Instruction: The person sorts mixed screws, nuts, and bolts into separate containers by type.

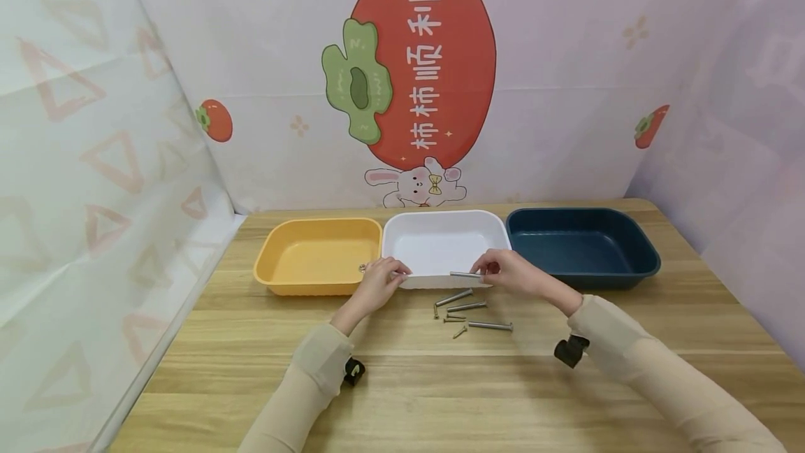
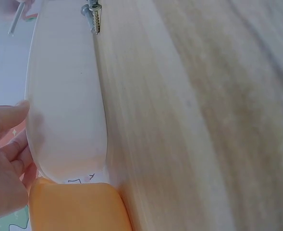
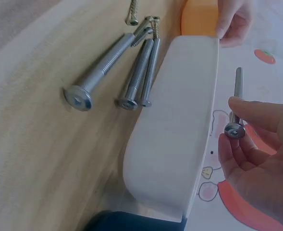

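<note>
My right hand pinches a long silver bolt between thumb and fingers, above the near rim of the white bin. In the right wrist view the bolt has its round head turned to the camera. At the bin's near left end my left hand grips the rim, thumb on the near side and fingers behind the wall in the left wrist view. Before the bin lie three long bolts and a few short brass-coloured screws.
A yellow bin stands left of the white one, a dark blue bin right of it. Something small and metallic shows at the yellow bin's right side. A printed cloth hangs behind the wooden table.
</note>
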`<state>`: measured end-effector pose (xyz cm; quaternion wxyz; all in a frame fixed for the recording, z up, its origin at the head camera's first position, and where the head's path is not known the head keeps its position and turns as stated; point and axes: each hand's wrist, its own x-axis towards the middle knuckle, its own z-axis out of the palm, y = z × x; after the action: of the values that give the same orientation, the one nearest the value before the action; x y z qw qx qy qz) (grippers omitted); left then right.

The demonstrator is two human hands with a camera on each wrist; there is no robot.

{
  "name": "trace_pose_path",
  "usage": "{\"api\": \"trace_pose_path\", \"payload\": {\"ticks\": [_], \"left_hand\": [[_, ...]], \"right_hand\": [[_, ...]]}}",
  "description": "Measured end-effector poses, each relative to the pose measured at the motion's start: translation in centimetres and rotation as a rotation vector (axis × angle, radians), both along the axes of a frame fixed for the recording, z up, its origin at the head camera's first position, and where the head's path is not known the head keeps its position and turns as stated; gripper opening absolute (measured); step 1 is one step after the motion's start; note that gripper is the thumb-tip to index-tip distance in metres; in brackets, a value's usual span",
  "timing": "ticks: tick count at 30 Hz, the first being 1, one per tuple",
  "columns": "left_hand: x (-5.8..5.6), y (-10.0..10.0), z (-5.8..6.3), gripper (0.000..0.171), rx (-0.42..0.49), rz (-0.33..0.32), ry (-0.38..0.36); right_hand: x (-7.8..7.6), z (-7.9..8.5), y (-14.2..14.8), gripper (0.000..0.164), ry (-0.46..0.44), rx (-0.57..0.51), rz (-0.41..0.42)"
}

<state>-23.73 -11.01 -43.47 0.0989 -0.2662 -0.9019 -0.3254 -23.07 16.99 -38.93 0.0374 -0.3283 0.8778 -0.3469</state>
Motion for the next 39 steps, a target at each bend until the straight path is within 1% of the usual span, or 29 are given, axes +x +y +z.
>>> {"api": "trace_pose_path", "payload": {"ticks": [3,10,20,24,27,31,39], "left_hand": [[0.0,0.0,0.0,0.006,-0.003,0.0,0.0],[0.1,0.0,0.1,0.006,0.003,-0.005,0.001],[0.0,0.0,0.2,0.006,0.006,-0.002,-0.002],[-0.1,-0.1,0.0,0.006,0.0,-0.003,0.003],[-0.1,-0.1,-0.1,0.006,0.005,-0.006,0.0],[-0.1,-0.1,-0.1,0.007,0.003,-0.007,-0.004],[-0.1,-0.1,-0.1,0.006,0.0,0.001,-0.015]], "right_hand": [[-0.6,0.2,-0.2,0.014,-0.019,0.006,-0.022],[-2.0,0.3,-0.7,0.013,0.0,0.003,-0.004],[-3.2,0.2,-1.4,0.012,-0.007,0.014,0.003],[-3.5,0.1,-1.6,0.015,-0.011,0.026,-0.024],[-3.6,0.1,-1.7,0.021,-0.038,0.031,-0.056],[-3.5,0.1,-1.6,0.024,-0.07,0.016,-0.065],[-2.4,0.5,-1.1,0.023,-0.054,0.004,-0.058]]}}
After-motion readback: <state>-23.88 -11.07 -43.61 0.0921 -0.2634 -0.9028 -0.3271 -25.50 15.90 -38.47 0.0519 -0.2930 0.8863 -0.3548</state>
